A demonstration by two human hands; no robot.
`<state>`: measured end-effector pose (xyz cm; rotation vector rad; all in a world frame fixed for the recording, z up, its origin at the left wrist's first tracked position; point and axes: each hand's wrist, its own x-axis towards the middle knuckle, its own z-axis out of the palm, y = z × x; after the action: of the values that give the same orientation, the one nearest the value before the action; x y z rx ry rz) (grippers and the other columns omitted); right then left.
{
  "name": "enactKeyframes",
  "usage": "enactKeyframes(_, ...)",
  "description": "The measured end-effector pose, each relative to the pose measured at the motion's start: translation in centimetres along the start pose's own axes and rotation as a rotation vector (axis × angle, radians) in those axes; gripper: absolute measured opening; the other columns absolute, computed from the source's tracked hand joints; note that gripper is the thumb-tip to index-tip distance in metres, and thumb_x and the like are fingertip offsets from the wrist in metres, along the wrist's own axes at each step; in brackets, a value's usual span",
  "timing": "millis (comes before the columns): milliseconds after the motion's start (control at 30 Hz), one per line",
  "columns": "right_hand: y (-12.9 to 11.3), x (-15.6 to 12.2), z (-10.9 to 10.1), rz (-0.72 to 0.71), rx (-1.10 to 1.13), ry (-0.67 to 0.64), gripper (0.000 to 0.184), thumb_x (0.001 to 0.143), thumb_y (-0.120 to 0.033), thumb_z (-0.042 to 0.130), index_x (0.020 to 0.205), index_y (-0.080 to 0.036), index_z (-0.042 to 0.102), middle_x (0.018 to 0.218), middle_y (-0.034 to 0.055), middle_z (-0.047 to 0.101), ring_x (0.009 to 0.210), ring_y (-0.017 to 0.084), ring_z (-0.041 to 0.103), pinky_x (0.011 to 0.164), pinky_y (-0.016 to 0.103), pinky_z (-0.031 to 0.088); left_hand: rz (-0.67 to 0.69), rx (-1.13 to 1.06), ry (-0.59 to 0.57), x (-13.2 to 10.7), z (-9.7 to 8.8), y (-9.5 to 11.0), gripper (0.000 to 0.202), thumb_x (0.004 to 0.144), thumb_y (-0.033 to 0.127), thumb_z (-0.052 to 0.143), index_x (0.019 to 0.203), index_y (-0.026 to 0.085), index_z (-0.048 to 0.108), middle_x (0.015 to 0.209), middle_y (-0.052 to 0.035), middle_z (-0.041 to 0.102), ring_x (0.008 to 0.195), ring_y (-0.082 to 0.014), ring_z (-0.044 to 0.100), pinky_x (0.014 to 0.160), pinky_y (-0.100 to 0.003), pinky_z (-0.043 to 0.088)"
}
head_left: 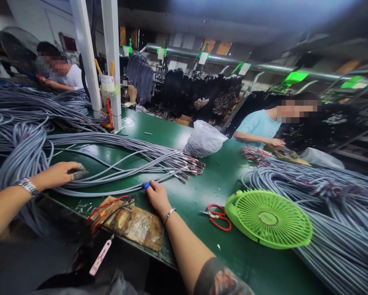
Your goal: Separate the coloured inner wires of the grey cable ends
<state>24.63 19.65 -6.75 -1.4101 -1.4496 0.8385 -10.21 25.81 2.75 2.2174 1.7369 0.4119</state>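
My left hand (59,175), with a metal watch band at the wrist and grey covers on the fingertips, hovers over the looped grey cables (26,151) at the left table edge. Its fingers stretch out to the right, with nothing visibly held. Blue wrapping shows on a finger of my right hand (158,198), which is closed on a grey cable (110,191) near the front edge. Just beyond it, the stripped cable ends (186,164) with reddish wires lie in a bunch. What is under the right fingers is partly hidden.
A worn cardboard piece (143,227) with red and black leads lies at the front edge. Red-handled scissors (217,216) and a green fan (268,219) stand right, beside more cables (334,196). A plastic bag (205,139) and white posts (111,61) are farther back. Two co-workers sit beyond.
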Motion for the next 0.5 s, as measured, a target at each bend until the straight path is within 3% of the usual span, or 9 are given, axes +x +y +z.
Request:
enactKeyframes(67,0.0,0.1,0.1,0.004,-0.01,0.004,0.028,0.085,-0.039,0.056,0.062,-0.025,0.049,0.052,-0.0062,0.044,0.057,0.014,0.046,0.056,0.025,0.039,0.118,0.049,-0.009,1.4,0.6,2.9,0.073,0.068,0.078,0.05,0.101,0.018,0.076,0.125,-0.0153,0.079,0.121,-0.035,0.066,0.107,-0.039,0.047)
enactKeyframes(133,0.0,0.2,0.4,0.015,-0.025,0.01,0.029,0.085,-0.039,0.057,0.061,-0.025,0.047,0.053,-0.0064,0.044,0.057,0.014,0.047,0.056,0.025,0.039,0.166,0.081,-0.057,3.1,1.8,5.9,0.079,0.072,0.074,0.049,0.118,0.014,0.072,0.142,-0.0198,0.071,0.135,-0.0363,0.059,0.117,-0.042,0.04)
enactKeyframes(233,0.3,0.6,0.9,0.021,-0.019,0.024,0.032,0.086,-0.039,0.059,0.06,-0.025,0.047,0.053,-0.0064,0.044,0.059,0.014,0.048,0.057,0.024,0.041,0.212,0.08,-0.126,5.0,4.3,9.8,0.078,0.078,0.068,0.043,0.126,0.011,0.069,0.139,-0.0216,0.073,0.129,-0.0352,0.066,0.112,-0.042,0.047)
enactKeyframes(300,0.5,1.0,1.2,0.027,0.005,0.069,0.033,0.088,-0.041,0.06,0.06,-0.025,0.051,0.053,-0.0063,0.045,0.06,0.015,0.05,0.057,0.024,0.042,0.226,0.07,-0.155,5.3,5.8,11.3,0.083,0.076,0.068,0.043,0.131,0.01,0.066,0.139,-0.0231,0.072,0.129,-0.0367,0.067,0.11,-0.042,0.049)
enactKeyframes(400,0.5,1.9,1.4,0.052,0.056,0.143,0.032,0.089,-0.044,0.062,0.064,-0.024,0.058,0.054,-0.0065,0.048,0.059,0.014,0.051,0.057,0.024,0.043,0.207,-0.079,-0.196,4.5,6.9,11.3,0.097,0.068,0.074,0.047,0.138,0.008,0.059,0.133,-0.0222,0.075,0.125,-0.0379,0.07,0.108,-0.041,0.05)
enactKeyframes(500,0.0,2.4,1.1,0.071,0.092,0.234,0.028,0.09,-0.039,0.062,0.066,-0.024,0.062,0.058,-0.0057,0.054,0.063,0.015,0.053,0.06,0.025,0.044,0.208,-0.26,-0.331,3.1,6.6,10.0,0.092,0.065,0.075,0.052,0.133,0.014,0.059,0.104,-0.0117,0.085,0.1,-0.0345,0.078,0.094,-0.038,0.058)
